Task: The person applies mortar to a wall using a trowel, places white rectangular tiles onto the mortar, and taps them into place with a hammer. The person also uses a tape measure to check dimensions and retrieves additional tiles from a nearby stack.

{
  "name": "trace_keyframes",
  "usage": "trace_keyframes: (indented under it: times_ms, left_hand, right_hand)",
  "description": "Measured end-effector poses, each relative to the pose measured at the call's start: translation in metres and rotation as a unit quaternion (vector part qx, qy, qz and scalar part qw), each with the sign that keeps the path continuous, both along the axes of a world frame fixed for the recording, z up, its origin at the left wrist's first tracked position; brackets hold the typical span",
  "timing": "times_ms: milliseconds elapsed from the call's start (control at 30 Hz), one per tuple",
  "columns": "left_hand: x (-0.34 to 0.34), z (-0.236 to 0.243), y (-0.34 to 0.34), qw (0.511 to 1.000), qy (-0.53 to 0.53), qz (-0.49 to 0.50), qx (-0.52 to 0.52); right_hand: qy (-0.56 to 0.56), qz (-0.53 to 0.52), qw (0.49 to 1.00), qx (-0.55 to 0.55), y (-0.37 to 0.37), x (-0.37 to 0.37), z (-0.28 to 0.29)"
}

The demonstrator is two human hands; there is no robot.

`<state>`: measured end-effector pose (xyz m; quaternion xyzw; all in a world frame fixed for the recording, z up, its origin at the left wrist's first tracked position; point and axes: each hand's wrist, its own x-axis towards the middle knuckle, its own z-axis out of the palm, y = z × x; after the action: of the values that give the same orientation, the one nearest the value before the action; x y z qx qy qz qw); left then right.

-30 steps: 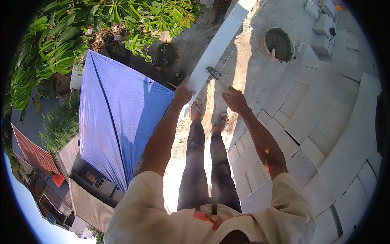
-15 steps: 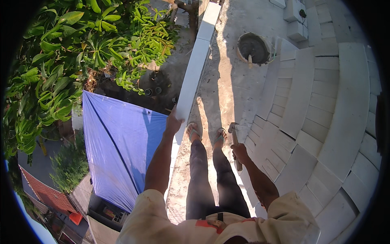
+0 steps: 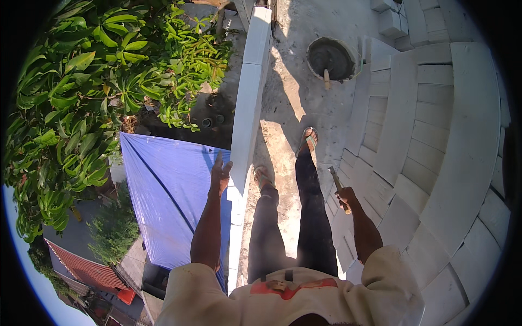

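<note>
My left hand [image 3: 221, 176] is at the left side of the long, narrow white block wall [image 3: 246, 108], fingers apart, with nothing held; whether its fingertips touch the blocks I cannot tell. My right hand [image 3: 346, 197] grips a hand tool [image 3: 335, 177] with a wooden handle and a metal head, held out to the right of my legs. My feet in sandals stand on the rough concrete ledge [image 3: 291, 103] beside the wall.
A round tub of grey mortar [image 3: 329, 54] with a handle in it sits ahead. Stacked white blocks [image 3: 459, 141] line the right. Left, beyond the wall, are leafy branches [image 3: 87, 87], a blue tarpaulin [image 3: 168, 190] over a drop and a red-tiled roof [image 3: 87, 269].
My left hand has come off the wall's top and opened. The tool in my right hand has moved down and rightward, away from the wall. My right foot has stepped forward.
</note>
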<state>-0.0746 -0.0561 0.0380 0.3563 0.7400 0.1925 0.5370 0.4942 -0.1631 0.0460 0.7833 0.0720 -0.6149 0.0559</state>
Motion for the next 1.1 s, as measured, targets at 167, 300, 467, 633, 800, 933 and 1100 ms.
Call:
trace_keyframes:
  times_ms: [167,300,467,633,800,933,1100]
  left_hand:
    - [0.019,0.111,0.036,0.981,0.074,0.140,0.112]
    - [0.097,0.218,0.090,0.919,0.355,-0.040,0.165]
    - [0.220,0.248,0.100,0.928,0.264,-0.231,0.127]
    - [0.240,0.219,0.087,0.919,0.253,-0.271,0.136]
    - [0.138,0.202,0.109,0.928,0.339,0.135,0.077]
    - [0.022,0.162,0.098,0.926,0.369,0.031,-0.068]
    - [0.031,0.067,0.081,0.975,0.174,-0.068,-0.121]
  right_hand:
    - [-0.056,0.189,0.980,-0.017,0.082,0.046,-0.090]
    - [-0.140,0.320,0.932,0.095,0.091,0.069,-0.135]
    - [-0.145,0.342,0.913,0.170,0.123,0.065,-0.156]
    - [-0.038,0.279,0.932,0.226,0.160,0.054,-0.129]
    - [0.109,0.218,0.965,0.096,0.227,0.014,-0.073]
    - [0.026,0.470,0.856,0.213,0.209,-0.030,-0.095]
    - [0.078,0.509,0.816,0.262,0.169,-0.077,-0.079]
